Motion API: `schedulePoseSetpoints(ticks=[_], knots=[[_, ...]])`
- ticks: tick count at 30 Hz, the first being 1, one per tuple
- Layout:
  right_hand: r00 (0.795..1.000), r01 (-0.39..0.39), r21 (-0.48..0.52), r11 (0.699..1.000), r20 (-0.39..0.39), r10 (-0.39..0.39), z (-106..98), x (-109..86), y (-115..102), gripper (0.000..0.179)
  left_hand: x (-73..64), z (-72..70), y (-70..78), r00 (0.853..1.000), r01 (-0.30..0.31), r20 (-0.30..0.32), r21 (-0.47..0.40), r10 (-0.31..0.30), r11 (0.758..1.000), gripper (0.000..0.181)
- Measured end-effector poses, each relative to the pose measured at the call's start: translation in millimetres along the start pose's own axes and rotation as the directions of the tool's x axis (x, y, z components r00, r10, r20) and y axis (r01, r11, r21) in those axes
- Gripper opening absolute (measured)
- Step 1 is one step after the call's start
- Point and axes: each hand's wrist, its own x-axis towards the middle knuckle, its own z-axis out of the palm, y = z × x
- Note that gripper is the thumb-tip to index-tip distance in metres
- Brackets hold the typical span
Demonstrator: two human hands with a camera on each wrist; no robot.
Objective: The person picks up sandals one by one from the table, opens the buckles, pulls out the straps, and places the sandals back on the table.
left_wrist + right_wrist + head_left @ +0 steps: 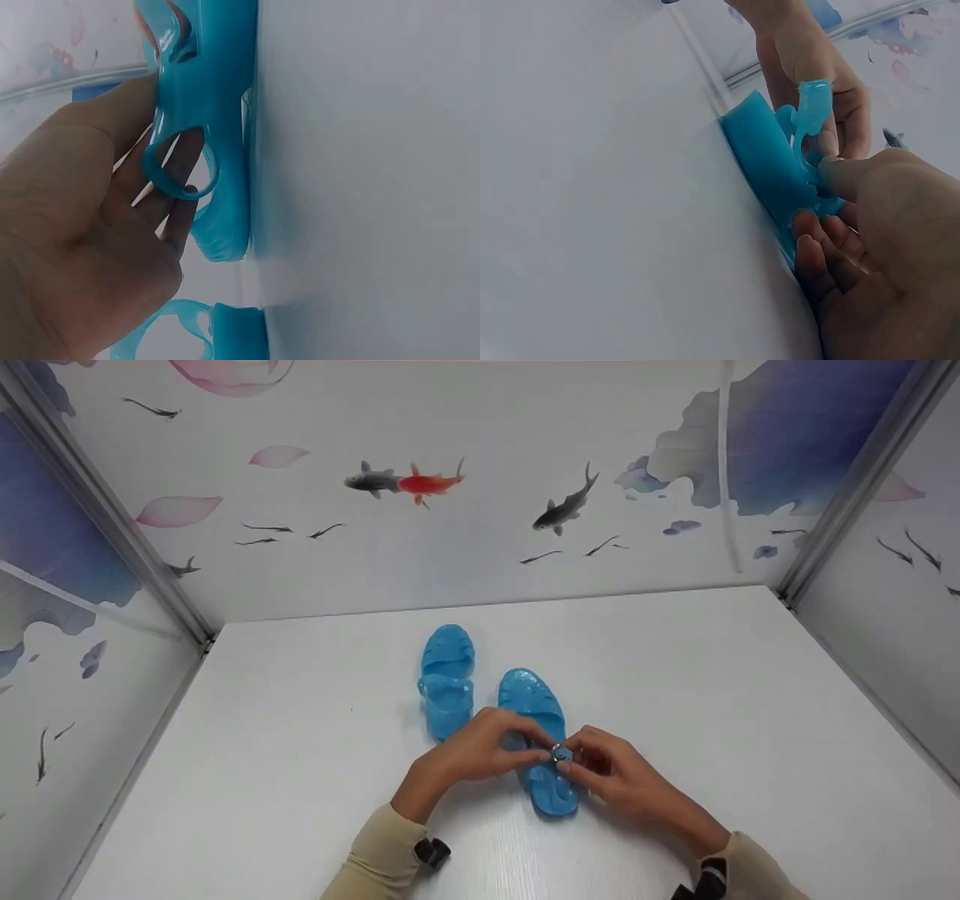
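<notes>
A translucent blue jelly sandal (pixel 529 690) lies sole down on the white table, its toe pointing away. My left hand (pixel 484 750) reaches over it from the left, thumb and forefinger pinching its ankle strap. From the right, my right hand (pixel 619 772) pinches the strap beside a small shiny buckle (pixel 561 753). The fingertips of both hands nearly meet there. In the right wrist view, the right thumb presses on the strap and the other fingers lie along the sandal's side (pixel 761 150). The fingers partly hide the buckle, so whether it is fastened cannot be told.
A second blue sandal (pixel 448 652) lies just left of the first, slightly farther away. The white table (pixel 315 750) is enclosed at the back and sides by panels (pixel 465 555) painted with fish and petals. Metal posts (pixel 832 495) stand at the corners.
</notes>
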Motion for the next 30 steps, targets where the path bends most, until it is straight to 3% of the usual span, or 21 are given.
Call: schedulePoseSetpoints(ticks=[20,30], knots=[[0.999,0.031,0.001,1.0,0.007,-0.031,-1.2,-0.3,0.1,0.014,0.2,1.7,1.1,1.0,-0.019,-0.005,0.042,0.02,0.999,0.02],[0.999,0.036,0.005,0.999,0.003,-0.036,0.3,-0.5,-0.8,0.014,0.5,2.0,-2.6,0.999,-0.036,-0.009,-0.007,0.036,0.999,0.024]])
